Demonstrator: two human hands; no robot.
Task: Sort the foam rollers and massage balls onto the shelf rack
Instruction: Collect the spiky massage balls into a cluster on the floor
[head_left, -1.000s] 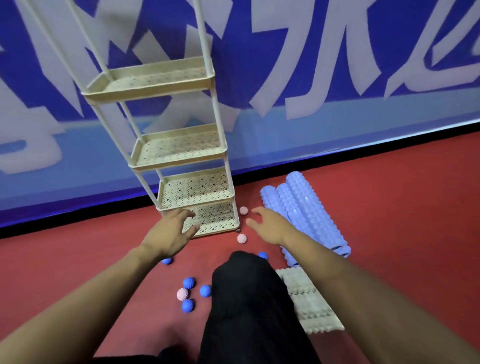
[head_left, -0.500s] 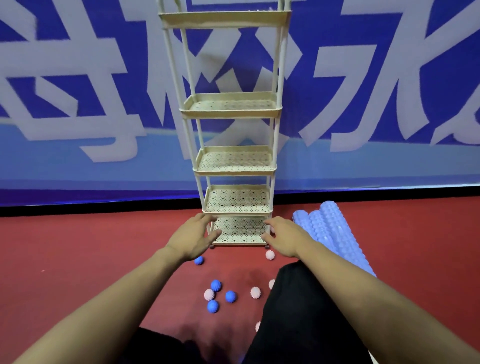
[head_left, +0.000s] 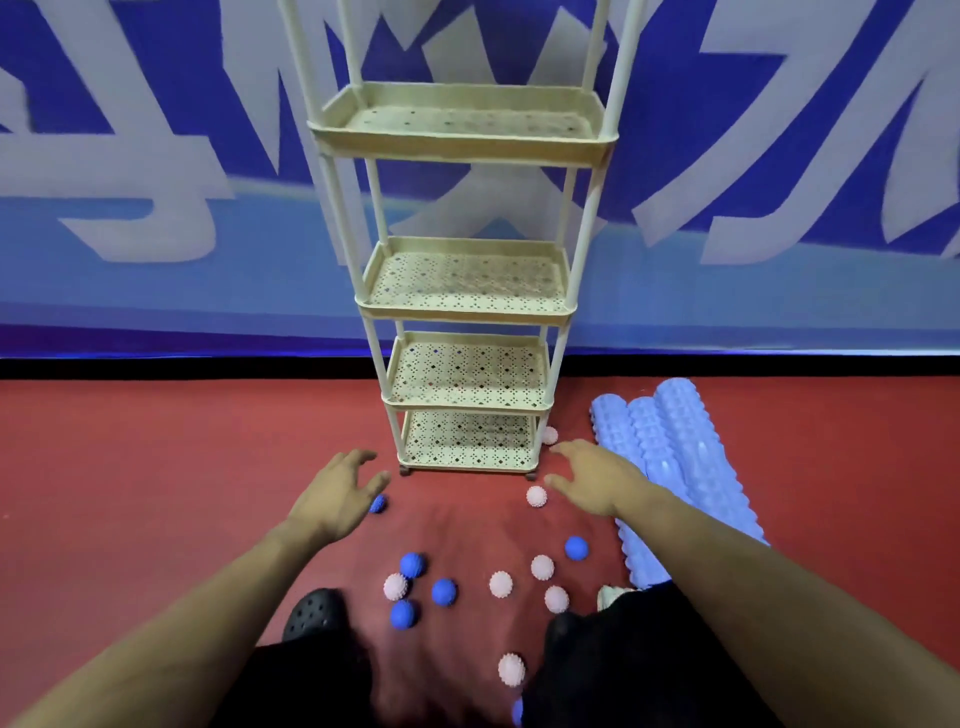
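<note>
While you reach forward with both arms, your left hand (head_left: 340, 499) and your right hand (head_left: 592, 480) hover low over the red floor (head_left: 156, 493), each with the fingers spread wide and holding nothing. Between them stands the shelf rack (head_left: 467, 306), a cream plastic frame with four perforated trays in view, all without load, on small dark wheels. To the right of it lie three foam rollers (head_left: 675, 457), pale blue with a ridged, bumpy surface, side by side and touching each other. The massage balls are small and spiky: blue balls (head_left: 413, 565) and pink balls (head_left: 501, 584) are scattered on the floor near your knees, one pink ball (head_left: 536, 496) is just beside your right thumb, and one blue ball (head_left: 378, 504) is partly hidden under your left hand.
</note>
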